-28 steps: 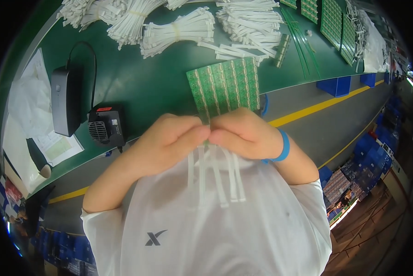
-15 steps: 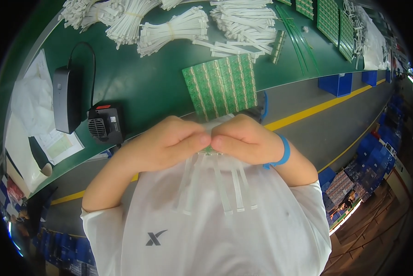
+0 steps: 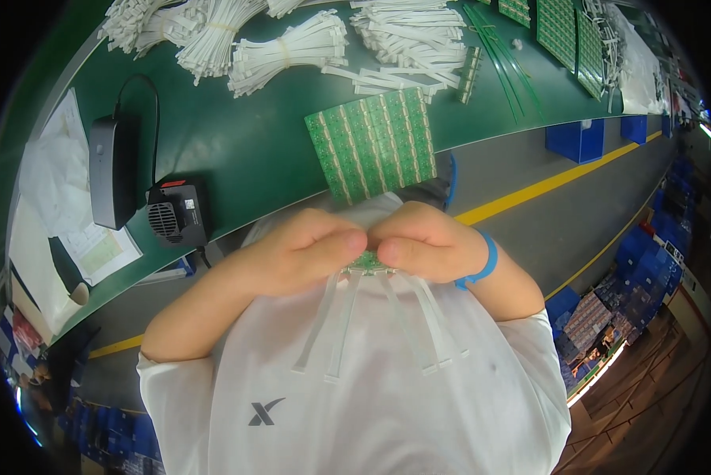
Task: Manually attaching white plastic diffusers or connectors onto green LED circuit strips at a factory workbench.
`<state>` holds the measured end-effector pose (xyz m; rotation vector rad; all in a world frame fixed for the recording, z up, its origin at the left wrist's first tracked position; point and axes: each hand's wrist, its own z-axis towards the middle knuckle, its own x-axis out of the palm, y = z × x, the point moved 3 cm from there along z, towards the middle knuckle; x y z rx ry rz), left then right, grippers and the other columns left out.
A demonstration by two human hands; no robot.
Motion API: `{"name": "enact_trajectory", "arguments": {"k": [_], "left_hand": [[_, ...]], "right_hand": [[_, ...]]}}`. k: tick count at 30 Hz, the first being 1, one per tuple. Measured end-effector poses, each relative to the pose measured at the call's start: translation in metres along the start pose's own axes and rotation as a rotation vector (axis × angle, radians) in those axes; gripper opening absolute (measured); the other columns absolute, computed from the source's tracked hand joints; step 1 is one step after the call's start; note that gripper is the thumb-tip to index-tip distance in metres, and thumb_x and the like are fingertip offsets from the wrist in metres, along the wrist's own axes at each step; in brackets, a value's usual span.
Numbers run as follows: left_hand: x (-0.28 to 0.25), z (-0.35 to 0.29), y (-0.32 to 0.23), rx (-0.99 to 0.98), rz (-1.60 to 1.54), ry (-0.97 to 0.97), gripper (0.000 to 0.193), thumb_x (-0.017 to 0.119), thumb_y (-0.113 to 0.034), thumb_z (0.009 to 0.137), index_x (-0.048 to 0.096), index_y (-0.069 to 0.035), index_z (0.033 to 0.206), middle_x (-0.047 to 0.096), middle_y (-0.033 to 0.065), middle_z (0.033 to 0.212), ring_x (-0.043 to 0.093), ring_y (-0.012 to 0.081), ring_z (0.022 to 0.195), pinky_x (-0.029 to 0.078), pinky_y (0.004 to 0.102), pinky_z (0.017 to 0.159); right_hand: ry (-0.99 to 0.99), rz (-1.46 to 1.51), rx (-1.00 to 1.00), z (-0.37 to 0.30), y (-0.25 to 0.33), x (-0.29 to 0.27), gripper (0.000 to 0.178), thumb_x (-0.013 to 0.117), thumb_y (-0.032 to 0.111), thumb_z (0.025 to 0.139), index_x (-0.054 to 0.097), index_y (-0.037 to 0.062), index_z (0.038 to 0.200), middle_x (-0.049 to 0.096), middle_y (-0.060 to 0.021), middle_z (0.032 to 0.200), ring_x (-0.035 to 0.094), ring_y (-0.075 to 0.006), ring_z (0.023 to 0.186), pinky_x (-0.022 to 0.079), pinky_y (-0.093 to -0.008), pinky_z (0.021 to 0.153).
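Close to my chest, my left hand (image 3: 312, 249) and my right hand (image 3: 425, 241) are closed, thumbs facing, round a small green circuit board (image 3: 365, 264). Only a narrow strip of that board shows below the thumbs; my fingers hide the rest. Several white flat cables (image 3: 342, 324) hang from its lower side over my white shirt. Beyond my hands, a large panel of green circuit boards (image 3: 375, 144) lies at the table's front edge and overhangs it slightly. A blue band (image 3: 486, 265) circles my right wrist.
Bundles of white flat cables (image 3: 288, 51) lie along the back of the green table (image 3: 237, 142). A narrow board strip (image 3: 470, 75), green wires (image 3: 506, 63) and more panels (image 3: 557, 32) are at right. A black device (image 3: 111, 172), a vented black box (image 3: 177, 214) and papers (image 3: 106, 249) occupy the left.
The hanging flat cables have swung and spread wider apart. My thumbs have parted slightly, showing more of the small board. The view has shifted a little.
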<state>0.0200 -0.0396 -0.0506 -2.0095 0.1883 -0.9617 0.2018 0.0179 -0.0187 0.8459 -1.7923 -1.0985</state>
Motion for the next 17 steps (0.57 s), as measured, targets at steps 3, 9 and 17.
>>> {"name": "enact_trajectory", "arguments": {"k": [3,9,17], "left_hand": [[0.004,0.002,-0.004,0.008,0.001,-0.051,0.051,0.049,-0.041,0.105,0.065,0.003,0.088,0.061,0.0009,0.073,0.052,0.0087,0.066,0.041,0.026,0.059],[0.003,0.003,0.0,-0.04,-0.036,0.016,0.046,0.049,-0.036,0.106,0.065,0.001,0.085,0.061,0.0008,0.07,0.053,0.0072,0.063,0.041,0.0249,0.055],[-0.003,0.009,0.001,0.061,0.081,0.134,0.044,0.05,-0.036,0.106,0.065,0.001,0.086,0.062,0.0029,0.069,0.057,0.0118,0.06,0.044,0.0257,0.055]], "right_hand": [[-0.002,0.043,-0.022,-0.001,-0.002,0.001,0.04,0.05,0.027,0.107,0.057,-0.0018,0.081,0.053,-0.0064,0.066,0.046,-0.0169,0.061,0.04,-0.0328,0.057],[-0.01,0.018,-0.054,-0.007,-0.012,0.003,0.038,0.05,0.027,0.107,0.057,-0.0009,0.082,0.052,-0.0069,0.065,0.046,-0.0186,0.059,0.04,-0.0337,0.056],[-0.036,-0.118,-0.172,-0.008,-0.016,0.005,0.035,0.054,0.027,0.105,0.059,0.0003,0.084,0.056,-0.0123,0.068,0.053,-0.0272,0.06,0.042,-0.0378,0.057]]}}
